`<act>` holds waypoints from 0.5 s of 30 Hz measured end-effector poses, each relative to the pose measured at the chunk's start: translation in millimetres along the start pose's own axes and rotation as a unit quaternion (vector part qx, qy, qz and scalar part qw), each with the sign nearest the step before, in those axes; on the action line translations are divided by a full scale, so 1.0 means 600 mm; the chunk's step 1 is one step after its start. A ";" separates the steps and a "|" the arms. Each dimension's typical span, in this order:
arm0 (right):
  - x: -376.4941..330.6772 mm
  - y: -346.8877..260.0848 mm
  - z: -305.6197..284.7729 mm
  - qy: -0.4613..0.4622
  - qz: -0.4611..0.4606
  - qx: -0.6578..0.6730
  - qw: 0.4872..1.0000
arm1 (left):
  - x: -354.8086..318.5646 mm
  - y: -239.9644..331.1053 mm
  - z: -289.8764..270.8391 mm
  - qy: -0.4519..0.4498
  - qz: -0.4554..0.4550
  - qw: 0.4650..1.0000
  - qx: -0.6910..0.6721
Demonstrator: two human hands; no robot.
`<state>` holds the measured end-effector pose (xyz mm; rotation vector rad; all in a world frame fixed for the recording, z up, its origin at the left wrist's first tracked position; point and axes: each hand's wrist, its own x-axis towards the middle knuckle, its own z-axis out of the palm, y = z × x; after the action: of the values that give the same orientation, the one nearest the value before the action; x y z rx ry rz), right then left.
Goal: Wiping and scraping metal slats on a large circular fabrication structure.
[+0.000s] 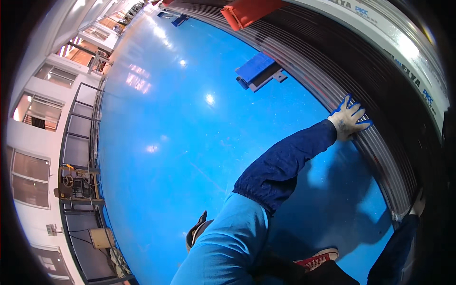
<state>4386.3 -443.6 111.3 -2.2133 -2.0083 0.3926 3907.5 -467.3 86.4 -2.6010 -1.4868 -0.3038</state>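
Observation:
My left hand (pixel 349 118), in a white glove with blue fingertips, lies with its fingers spread on a long stack of thin grey metal bars (pixel 325 85). The stack curves along the right side of the view. My left arm wears a dark blue oversleeve over a light blue sleeve. At the near end of the stack my right hand (pixel 418 203) also wears a pale glove. It touches or rests close to the bar ends; shadow and the dark rim of the picture hide its fingers.
A blue metal block with a bracket (pixel 257 71) stands on the blue floor (pixel 190 133) beside the stack. An orange-red metal piece (pixel 244 13) sticks out at the top. A dark metal rack (pixel 78 202) runs along the left wall. My red shoe (pixel 319 259) is below.

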 end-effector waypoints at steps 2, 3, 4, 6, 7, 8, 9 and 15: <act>-0.011 0.017 -0.007 0.000 0.009 0.025 1.000 | 0.009 0.000 -0.014 -0.027 -0.001 1.000 0.003; -0.003 0.042 -0.002 -0.002 0.009 0.040 0.999 | 0.002 -0.001 -0.018 -0.030 -0.005 1.000 0.007; -0.037 -0.043 -0.011 -0.009 0.007 0.058 0.998 | -0.011 -0.004 -0.021 -0.056 -0.006 0.998 0.009; 0.004 0.048 0.003 0.001 0.008 0.082 0.997 | -0.009 -0.003 -0.038 -0.081 0.000 0.997 0.009; 0.031 0.124 0.027 0.003 0.004 0.096 0.995 | -0.009 -0.007 -0.048 -0.094 -0.002 0.995 0.012; 0.072 0.190 0.043 0.009 0.002 0.105 0.994 | -0.012 -0.005 -0.055 -0.114 -0.003 0.993 0.001; 0.111 0.293 0.011 0.033 0.015 0.097 0.995 | 0.002 0.015 -0.078 -0.116 0.013 0.993 -0.024; 0.053 0.114 0.076 0.035 -0.036 -0.209 0.977 | -0.277 -0.039 -0.136 -0.048 -0.062 0.997 0.003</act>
<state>4441.8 -423.2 45.7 -2.3218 -2.2943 -0.1311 3796.1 -611.7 126.8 -2.5574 -1.6804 -0.1876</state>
